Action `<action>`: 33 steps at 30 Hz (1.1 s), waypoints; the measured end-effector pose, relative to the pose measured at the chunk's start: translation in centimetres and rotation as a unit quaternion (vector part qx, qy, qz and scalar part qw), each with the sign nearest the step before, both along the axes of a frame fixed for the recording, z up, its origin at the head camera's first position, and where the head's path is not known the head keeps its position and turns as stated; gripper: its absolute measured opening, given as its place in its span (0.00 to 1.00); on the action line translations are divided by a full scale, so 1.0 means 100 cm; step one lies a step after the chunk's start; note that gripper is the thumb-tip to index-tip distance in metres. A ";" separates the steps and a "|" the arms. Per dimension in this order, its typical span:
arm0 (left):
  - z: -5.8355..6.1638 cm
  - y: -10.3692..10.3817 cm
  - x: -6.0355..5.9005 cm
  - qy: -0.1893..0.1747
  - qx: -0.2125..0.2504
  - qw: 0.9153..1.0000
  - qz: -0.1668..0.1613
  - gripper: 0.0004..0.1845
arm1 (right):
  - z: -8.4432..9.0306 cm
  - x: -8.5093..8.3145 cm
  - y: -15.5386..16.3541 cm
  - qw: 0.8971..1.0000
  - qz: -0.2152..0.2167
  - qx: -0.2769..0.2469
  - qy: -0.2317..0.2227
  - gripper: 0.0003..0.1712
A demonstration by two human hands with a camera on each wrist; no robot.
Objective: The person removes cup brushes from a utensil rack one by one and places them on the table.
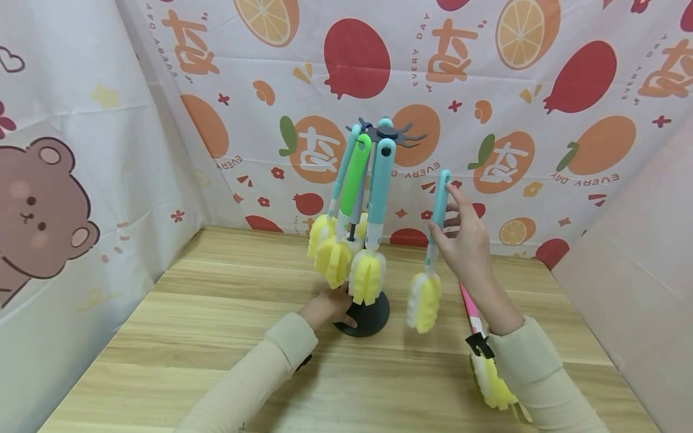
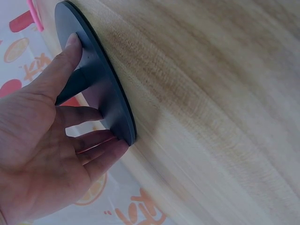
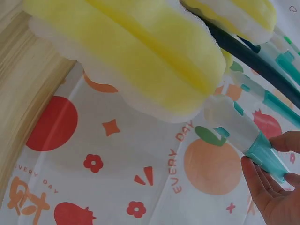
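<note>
A dark stand [image 1: 369, 317] with a round base and top hooks carries several sponge brushes [image 1: 379, 198] with teal and green handles and yellow heads. My left hand [image 1: 331, 305] rests on the base; the left wrist view shows its thumb on top of the base disc [image 2: 110, 101] and straight fingers [image 2: 101, 143] at the rim, either side of the pole. To the right of the stand, my right hand [image 1: 441, 210] pinches the teal handle of another sponge brush [image 1: 424, 300], held upright in the air. Its yellow head [image 3: 140, 61] fills the right wrist view.
A pink-handled brush [image 1: 470, 310] lies on the wooden table [image 1: 189, 325] under my right forearm, its yellow head [image 1: 491, 383] near the front right. Fruit-print cloth walls [image 1: 541, 120] enclose the table at the back and sides.
</note>
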State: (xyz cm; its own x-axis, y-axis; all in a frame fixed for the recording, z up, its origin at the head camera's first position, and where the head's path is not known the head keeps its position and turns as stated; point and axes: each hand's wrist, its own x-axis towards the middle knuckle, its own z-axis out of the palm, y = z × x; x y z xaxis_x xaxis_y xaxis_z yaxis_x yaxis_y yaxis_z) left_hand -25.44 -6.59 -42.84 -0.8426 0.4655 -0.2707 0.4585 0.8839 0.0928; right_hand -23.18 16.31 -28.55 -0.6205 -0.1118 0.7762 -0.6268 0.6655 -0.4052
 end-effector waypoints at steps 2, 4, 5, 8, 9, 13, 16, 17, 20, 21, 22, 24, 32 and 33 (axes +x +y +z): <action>0.000 0.000 0.000 0.000 -0.001 1.000 0.001 0.45 | -0.001 -0.002 0.001 1.000 -0.005 0.005 -0.006 0.42; 0.000 0.000 0.000 0.000 -0.001 1.000 0.002 0.45 | -0.003 -0.004 0.002 1.000 -0.009 0.010 -0.013 0.42; 0.000 0.000 0.000 0.000 -0.001 1.000 0.002 0.45 | -0.004 -0.005 0.003 1.000 -0.012 0.012 -0.018 0.42; 0.000 0.001 0.000 0.001 0.003 1.000 0.003 0.45 | -0.006 -0.008 0.005 0.999 -0.018 0.016 -0.036 0.42; 0.001 0.000 0.000 0.001 0.003 1.000 0.003 0.45 | -0.007 -0.009 0.005 0.999 -0.019 0.017 -0.043 0.42; 0.000 0.000 0.000 0.003 0.000 1.000 0.002 0.45 | -0.011 -0.014 0.008 0.997 -0.028 0.023 -0.067 0.42; -0.001 0.001 0.000 0.003 -0.004 1.000 0.003 0.45 | -0.013 -0.017 0.010 0.995 -0.038 0.030 -0.085 0.42; -0.001 0.001 -0.001 0.003 -0.003 1.000 0.004 0.46 | -0.014 -0.019 0.011 0.995 -0.041 0.032 -0.091 0.42; -0.001 0.001 -0.001 0.003 -0.003 1.000 0.004 0.46 | -0.017 -0.022 0.013 0.992 -0.046 0.039 -0.114 0.42; -0.001 0.000 -0.001 0.003 -0.005 1.000 0.003 0.46 | -0.018 -0.024 0.014 0.990 -0.047 0.042 -0.123 0.42; -0.002 0.001 -0.001 0.004 -0.004 1.000 0.002 0.46 | -0.019 -0.025 0.014 0.989 -0.046 0.044 -0.132 0.42; -0.002 0.001 -0.002 0.002 -0.005 1.000 0.002 0.46 | -0.021 -0.027 0.015 0.987 -0.046 0.051 -0.148 0.41; -0.002 0.000 -0.002 0.002 -0.010 1.000 0.000 0.45 | -0.034 -0.036 0.022 0.978 -0.036 0.075 -0.189 0.39; -0.002 0.000 -0.002 0.004 -0.011 1.000 -0.002 0.45 | -0.036 -0.037 0.023 0.977 -0.036 0.077 -0.194 0.39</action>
State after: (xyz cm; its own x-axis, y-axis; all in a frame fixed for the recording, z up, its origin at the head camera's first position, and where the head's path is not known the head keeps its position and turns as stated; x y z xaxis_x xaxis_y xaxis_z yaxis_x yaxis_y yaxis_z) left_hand -25.60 -6.56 -43.03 -0.8431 0.4627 -0.2741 0.4625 0.8839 0.0693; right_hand -26.85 18.62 -32.10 -0.8751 -0.1544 0.4587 -0.3955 0.7746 -0.4936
